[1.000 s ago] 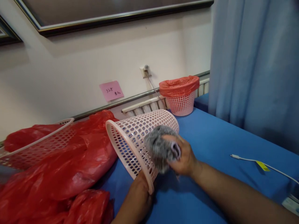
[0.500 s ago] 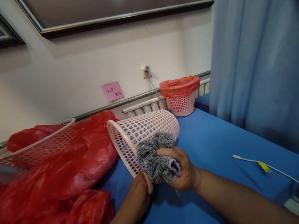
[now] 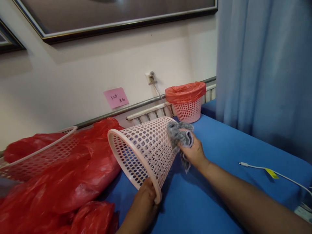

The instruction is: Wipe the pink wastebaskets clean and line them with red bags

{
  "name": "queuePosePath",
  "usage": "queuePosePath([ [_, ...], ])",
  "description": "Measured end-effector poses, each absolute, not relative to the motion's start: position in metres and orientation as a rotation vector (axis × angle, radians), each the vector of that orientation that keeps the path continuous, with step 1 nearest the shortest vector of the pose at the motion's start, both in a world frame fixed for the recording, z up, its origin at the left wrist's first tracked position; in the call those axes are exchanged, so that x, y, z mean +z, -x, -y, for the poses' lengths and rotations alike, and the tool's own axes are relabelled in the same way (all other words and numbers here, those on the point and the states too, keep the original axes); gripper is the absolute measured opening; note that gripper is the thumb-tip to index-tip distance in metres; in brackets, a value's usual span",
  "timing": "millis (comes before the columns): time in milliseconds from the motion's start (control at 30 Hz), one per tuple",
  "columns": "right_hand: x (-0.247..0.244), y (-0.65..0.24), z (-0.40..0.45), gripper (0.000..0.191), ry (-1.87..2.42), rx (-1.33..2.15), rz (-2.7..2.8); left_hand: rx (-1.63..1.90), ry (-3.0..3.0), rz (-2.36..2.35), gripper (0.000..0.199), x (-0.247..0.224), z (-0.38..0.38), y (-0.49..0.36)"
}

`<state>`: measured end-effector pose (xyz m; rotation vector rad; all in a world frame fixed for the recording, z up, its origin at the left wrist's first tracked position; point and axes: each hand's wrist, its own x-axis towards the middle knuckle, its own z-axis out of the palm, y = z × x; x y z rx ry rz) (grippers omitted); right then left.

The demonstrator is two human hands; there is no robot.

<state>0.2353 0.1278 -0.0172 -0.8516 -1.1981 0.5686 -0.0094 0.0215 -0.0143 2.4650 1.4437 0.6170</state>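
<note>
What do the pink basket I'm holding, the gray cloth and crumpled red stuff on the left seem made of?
Pink basket: likely molded plastic with a slight sheen, given its even holes and smooth rim.
Gray cloth: a soft, matte textile, judging by its fuzzy surface; fiber unclear.
Red stuff: probably thin plastic film, given its glossy highlights and creases.

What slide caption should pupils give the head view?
Left hand grips a tipped pink basket by its rim while the right hand holds a grey cloth at its base end.
</note>
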Motion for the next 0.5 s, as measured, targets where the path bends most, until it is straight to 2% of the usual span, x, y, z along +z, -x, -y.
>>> queuePosePath([
  [100, -0.006, -0.218, -0.080, 0.045, 0.437, 0.516, 1.464, 0.585, -2.450, -1.385, 0.047, -0.005, -0.021, -0.001],
  [200, 0.001, -0.212, -0.058, 0.051, 0.241, 0.552, 1.554, 0.679, -2.376, -1.402, 0.045, -0.011, -0.015, -0.005],
  [300, 0.004, -0.213, -0.062, 0.050, 0.175, 0.610, 1.612, 0.932, -2.162, -1.415, 0.053, -0.030, -0.001, 0.003],
  [400, 0.003, -0.213, -0.072, 0.047, 0.145, 0.628, 1.696, 1.179, -1.929, -1.451, 0.071, -0.041, 0.009, 0.021],
  [500, 0.000, -0.207, -0.071, 0.047, 0.104, 0.603, 1.781, 1.250, -1.894, -1.540, 0.074, -0.038, 0.009, 0.036],
])
